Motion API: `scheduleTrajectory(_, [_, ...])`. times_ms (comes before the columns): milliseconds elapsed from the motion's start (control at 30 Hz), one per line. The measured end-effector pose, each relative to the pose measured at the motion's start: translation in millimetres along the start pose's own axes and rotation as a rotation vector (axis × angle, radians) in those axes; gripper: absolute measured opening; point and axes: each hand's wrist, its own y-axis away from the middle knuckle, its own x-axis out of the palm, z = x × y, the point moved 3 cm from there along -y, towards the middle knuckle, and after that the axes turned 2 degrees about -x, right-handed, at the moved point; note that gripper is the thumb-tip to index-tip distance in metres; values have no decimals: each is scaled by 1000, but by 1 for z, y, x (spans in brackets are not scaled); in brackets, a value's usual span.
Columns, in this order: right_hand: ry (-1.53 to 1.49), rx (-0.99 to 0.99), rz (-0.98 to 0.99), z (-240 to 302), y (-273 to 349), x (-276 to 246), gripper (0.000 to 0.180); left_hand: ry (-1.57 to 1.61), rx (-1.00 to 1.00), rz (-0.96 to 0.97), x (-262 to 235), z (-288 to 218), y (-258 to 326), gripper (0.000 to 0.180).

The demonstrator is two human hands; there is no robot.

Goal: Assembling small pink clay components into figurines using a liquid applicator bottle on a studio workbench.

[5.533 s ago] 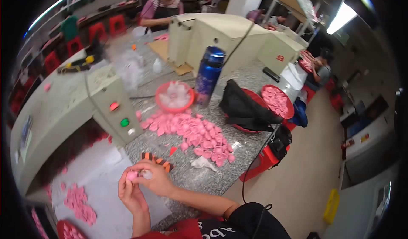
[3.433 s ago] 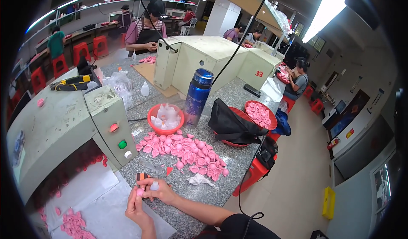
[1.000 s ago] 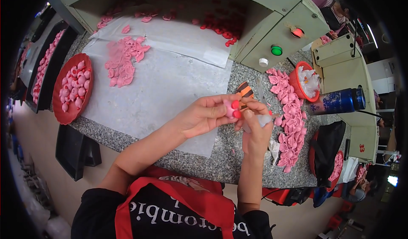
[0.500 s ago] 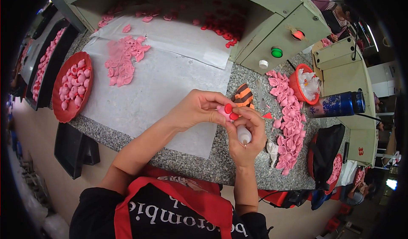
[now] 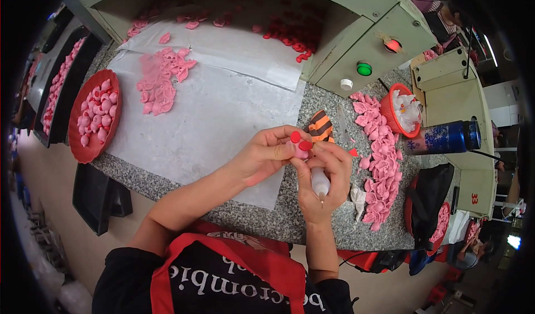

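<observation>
Between the fingertips of my left hand (image 5: 267, 157) is a small pink rounded piece (image 5: 301, 153) with two red discs on it. My right hand (image 5: 330, 175) pinches the piece's other side with thumb and index finger. Tucked in the right palm is a small white squeeze bottle (image 5: 320, 182), its thin needle tip pointing back toward me. Just beyond the hands lies an orange and brown striped object (image 5: 320, 126). A red triangular bit (image 5: 353, 153) rests beside the right fingers, and a crumpled white cloth (image 5: 357, 197) lies nearer the right wrist.
Flat pink pieces (image 5: 384, 169) spread along the right, near a red basket (image 5: 388, 110) and blue bottle (image 5: 446, 138). At left stands a red dish (image 5: 83, 146) of pink parts. White paper (image 5: 223, 119) bears more pieces beneath a green cabinet (image 5: 356, 46). A knife (image 5: 341, 119) lies behind.
The pink piece has turned and shifted slightly left in my fingers, its red discs now facing more upward. My left fingers have changed their grip a little; the squeeze bottle stays in my right hand.
</observation>
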Motion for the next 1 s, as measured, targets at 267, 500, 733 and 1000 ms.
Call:
scheduleTrajectory(267, [-260,267,-108,-7,8,-2,29,71,22,56,10,0,-1,22])
scheduleTrajectory(500, [-80,104,-100,-3,6,-5,25,5,83,95,12,-1,1,19])
scheduleTrajectory(733, [-457,499,-3,-15,-4,-18,29,-72,-14,20,13,-18,6,25])
scheduleTrajectory(1000, [-861,946,213,-26,-1,-14,46,-374,-105,28,5,-15,2,43])
